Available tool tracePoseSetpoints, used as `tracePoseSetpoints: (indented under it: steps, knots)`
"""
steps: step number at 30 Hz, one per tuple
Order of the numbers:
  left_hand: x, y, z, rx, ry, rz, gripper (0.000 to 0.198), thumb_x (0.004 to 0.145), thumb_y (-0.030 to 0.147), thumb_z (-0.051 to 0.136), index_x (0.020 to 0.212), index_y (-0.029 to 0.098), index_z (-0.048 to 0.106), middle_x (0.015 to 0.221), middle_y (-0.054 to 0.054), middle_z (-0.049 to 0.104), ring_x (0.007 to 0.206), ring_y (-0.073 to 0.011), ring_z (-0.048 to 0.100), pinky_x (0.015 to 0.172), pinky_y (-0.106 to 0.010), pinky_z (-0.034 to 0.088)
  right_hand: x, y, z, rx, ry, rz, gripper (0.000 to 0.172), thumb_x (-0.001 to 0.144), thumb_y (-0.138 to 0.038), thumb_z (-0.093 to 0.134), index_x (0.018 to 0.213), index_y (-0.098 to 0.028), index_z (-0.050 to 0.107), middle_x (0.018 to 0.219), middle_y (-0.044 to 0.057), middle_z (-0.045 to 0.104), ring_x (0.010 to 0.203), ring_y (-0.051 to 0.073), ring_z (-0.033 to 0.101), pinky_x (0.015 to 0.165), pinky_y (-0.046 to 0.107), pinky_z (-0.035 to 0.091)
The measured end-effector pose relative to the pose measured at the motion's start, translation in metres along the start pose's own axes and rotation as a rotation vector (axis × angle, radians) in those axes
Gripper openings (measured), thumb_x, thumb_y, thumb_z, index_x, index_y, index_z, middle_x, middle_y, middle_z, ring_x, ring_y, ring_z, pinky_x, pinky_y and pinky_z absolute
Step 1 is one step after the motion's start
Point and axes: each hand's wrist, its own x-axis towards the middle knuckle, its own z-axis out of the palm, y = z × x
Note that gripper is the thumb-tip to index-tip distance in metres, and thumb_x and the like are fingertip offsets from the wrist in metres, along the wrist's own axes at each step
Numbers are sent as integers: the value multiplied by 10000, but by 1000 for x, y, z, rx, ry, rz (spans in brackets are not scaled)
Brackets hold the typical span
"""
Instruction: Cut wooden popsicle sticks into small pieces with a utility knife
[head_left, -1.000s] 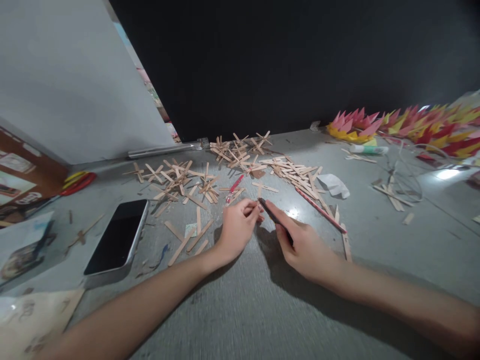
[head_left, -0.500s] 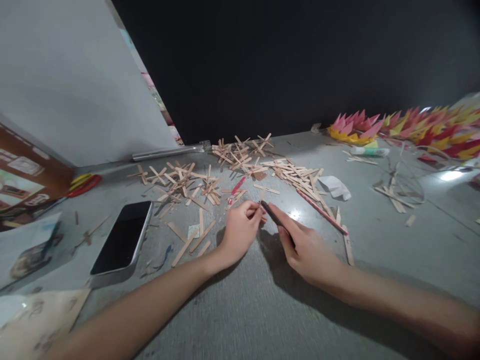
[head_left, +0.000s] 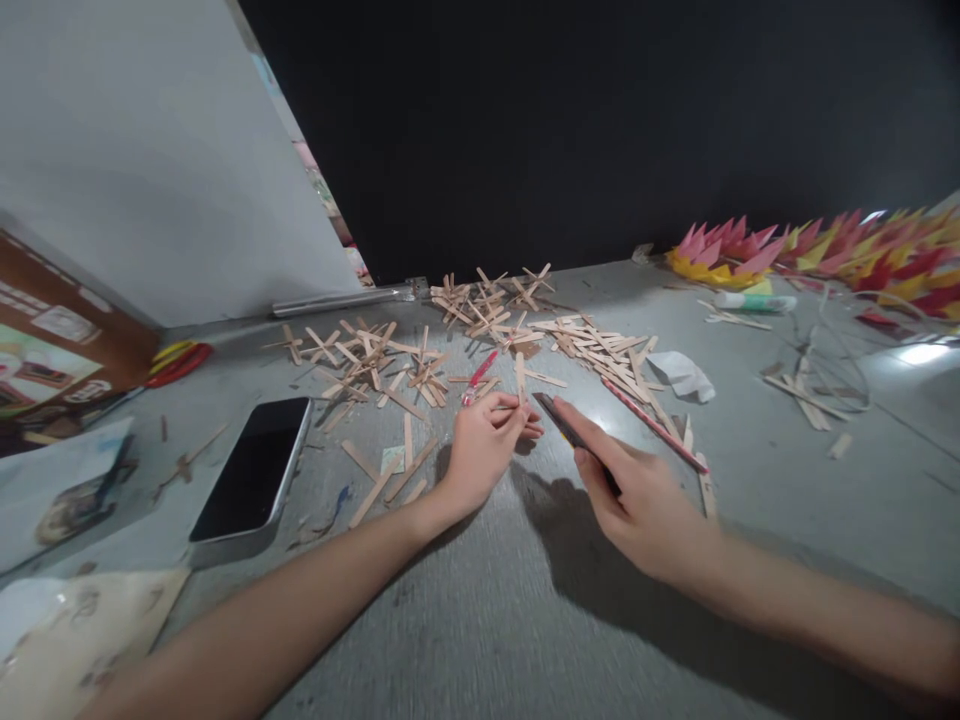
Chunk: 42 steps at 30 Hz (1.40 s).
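A slim wooden stick (head_left: 520, 372) is pinched between the thumb and fingers of the left hand (head_left: 481, 445), over the middle of the gray surface (head_left: 450, 620); its flat end juts past the fingertips toward the far side. The right hand (head_left: 637, 495) is curled around a dark, narrow tool (head_left: 561, 420), forefinger laid along its top, the tool's tip near the left fingertips but apart from the stick.

Just beyond the left hand lies a red slender item (head_left: 484, 368). Farther off to the left are sticks joined in crosses (head_left: 367, 358); to the right, a heap of loose sticks (head_left: 600, 347), a red patterned rod (head_left: 654, 425) and crumpled white paper (head_left: 684, 376). A phone (head_left: 253, 470) lies left of the left hand, with a brown box (head_left: 71, 320) beyond it at far left. Pink and yellow pointed paper pieces (head_left: 724, 252) stand far right, behind a white-and-green tube (head_left: 754, 302).
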Motion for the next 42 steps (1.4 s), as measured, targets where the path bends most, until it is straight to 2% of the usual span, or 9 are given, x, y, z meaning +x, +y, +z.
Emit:
tracePoseSetpoints:
  steps: [4,7,9,14,20,28,34,38,42]
  knots:
    - [-1,1,-1,-7,-18,46,276,916,406,758,994,180,622,813,-81,817,718,-220,803,725,-317,619,2,7,9,23,-15,9,607,1064,-184,427,1666,-225,359,1177,120,792,894,193,785,825,316,637]
    - [-3,3,0,18,-13,48,258,917,388,758,997,180,628,814,-76,817,706,-213,798,720,-307,612,2,9,12,45,-22,-7,622,1066,-183,419,1677,-257,330,1371,126,729,1140,207,754,944,339,618]
    - [-4,5,1,30,-14,47,243,920,385,757,963,178,636,816,-78,814,705,-212,796,697,-296,607,2,10,12,60,-25,-15,640,1064,-177,417,1685,-282,304,1430,116,697,1197,205,733,974,344,607]
    - [-6,4,2,21,-8,71,281,920,438,763,924,180,651,829,-78,806,710,-211,790,696,-306,622,1,10,12,43,-22,-9,645,1058,-175,425,1684,-279,311,1397,118,716,1162,205,748,957,340,611]
    - [-5,2,2,40,-8,96,246,932,407,752,912,177,668,843,-72,803,724,-203,790,709,-304,624,1,10,13,-3,-29,11,637,1043,-175,428,1672,-223,344,1193,130,786,863,195,777,838,322,621]
    - [-8,1,2,110,28,128,143,957,320,713,924,184,682,809,-54,795,753,-212,796,706,-292,605,-1,11,17,-64,-92,44,680,1022,-167,419,1687,-243,301,1245,156,758,940,241,778,823,345,607]
    - [-8,2,2,108,24,85,175,958,345,712,919,182,660,784,-58,798,725,-218,794,677,-293,595,1,10,19,32,-101,43,668,1023,-149,414,1679,-219,308,1241,147,766,977,223,775,878,343,601]
    - [-7,0,1,152,18,133,179,971,352,701,925,181,676,801,-56,791,745,-209,787,695,-289,587,2,8,17,81,-108,66,630,1042,-172,406,1666,-226,336,1327,148,741,1078,230,760,918,355,593]
    - [-7,-1,0,140,0,148,201,974,375,708,943,177,687,831,-57,791,761,-205,787,705,-285,588,1,6,15,167,-79,111,566,1064,-218,412,1630,-223,404,1342,153,735,925,203,771,848,331,602]
